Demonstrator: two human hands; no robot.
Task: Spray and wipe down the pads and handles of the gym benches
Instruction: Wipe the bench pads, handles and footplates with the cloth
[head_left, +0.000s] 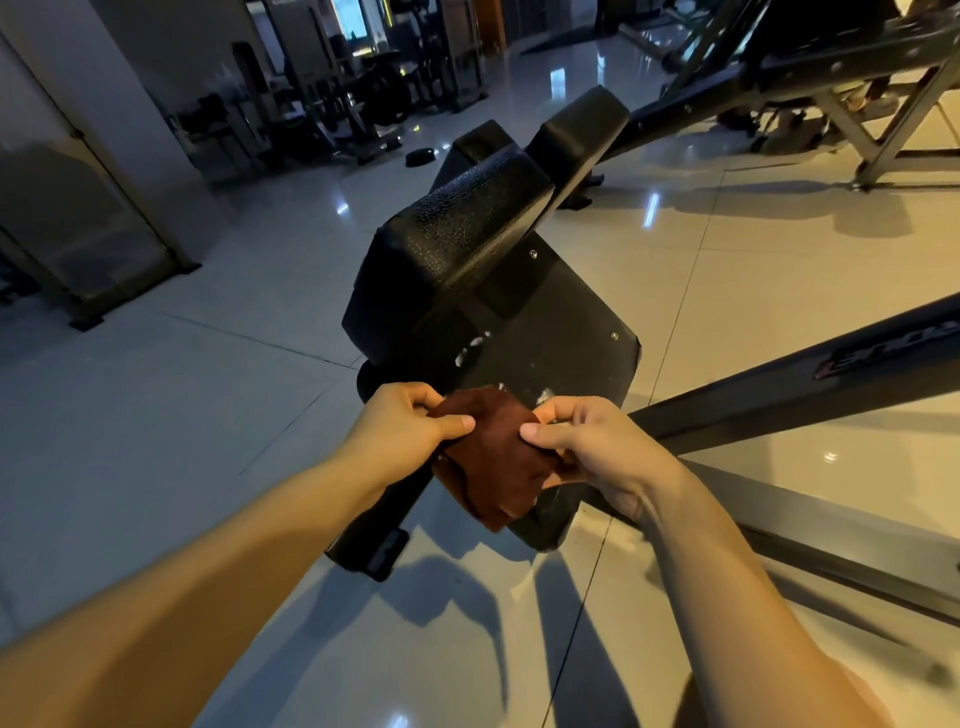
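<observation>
left hand (410, 423): closed on the left edge of the cloth, thumb on top, fingers curled under it.
right hand (587, 441): pinches the right edge of the same cloth between thumb and forefinger; the other fingers are curled behind.
cloth (493, 462): brown and bunched, held in the air between the two hands, its lower corner hanging on the near side; it does not look pressed on anything.
near pad (452, 249): black, textured, tilted; it lies farther off than the hands and a little left of the cloth, apart from it.
far pad (576, 135): a second black pad, beyond the first and to its right, well apart from the hands.
base plate (566, 332): flat black panel below the near pad, just beyond the cloth; white flecks (470, 351) on it, foam or scuffs, cannot tell.
long axis: the near pad runs from near-left to far-right, so a wipe along it would travel away from the person and rightward.
nearer hand: the left hand sits closer to the pad's near end; the right is closer to the plate's flecked edge.
step, as a guess: readying the cloth for a wipe; no spray bottle in view.
floor (182, 415): glossy pale tiles; a dark frame bar (779, 387) crosses at right.
</observation>
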